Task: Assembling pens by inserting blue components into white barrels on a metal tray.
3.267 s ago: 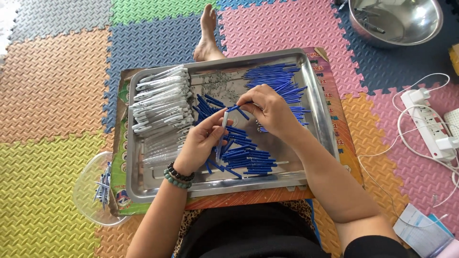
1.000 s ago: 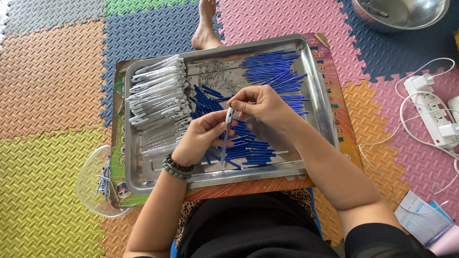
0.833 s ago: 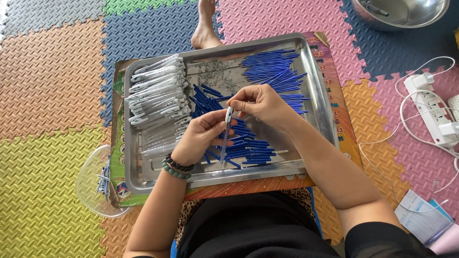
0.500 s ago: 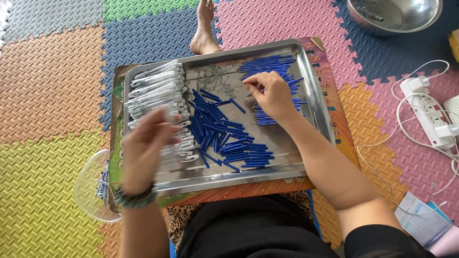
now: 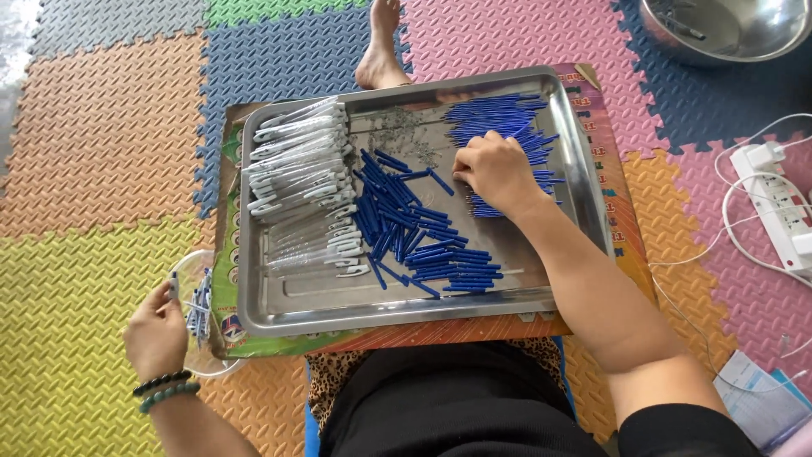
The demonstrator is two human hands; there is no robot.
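My left hand (image 5: 156, 328) is off the tray's left side, over a clear plastic tub (image 5: 196, 360). It pinches an assembled pen (image 5: 173, 288) at the tub's rim. My right hand (image 5: 497, 173) rests knuckles-up on a pile of thin blue refills (image 5: 499, 123) at the far right of the steel tray (image 5: 381, 311). Its fingertips press into the pile, and any grip on a refill is hidden. Short blue pen parts (image 5: 406, 228) lie heaped mid-tray. Clear pen barrels with white ends (image 5: 296, 173) fill the tray's left side.
The tray sits on a printed cardboard sheet (image 5: 609, 182) across my lap, above coloured foam floor mats. A bare foot (image 5: 382, 51) is beyond the tray. A steel bowl (image 5: 727, 30) stands at top right. A white power strip (image 5: 782, 211) with cables lies to the right.
My left hand has left the tray's middle and carried the assembled pen down-left to the tub. My right hand has let go of that pen and moved right onto the refill pile.
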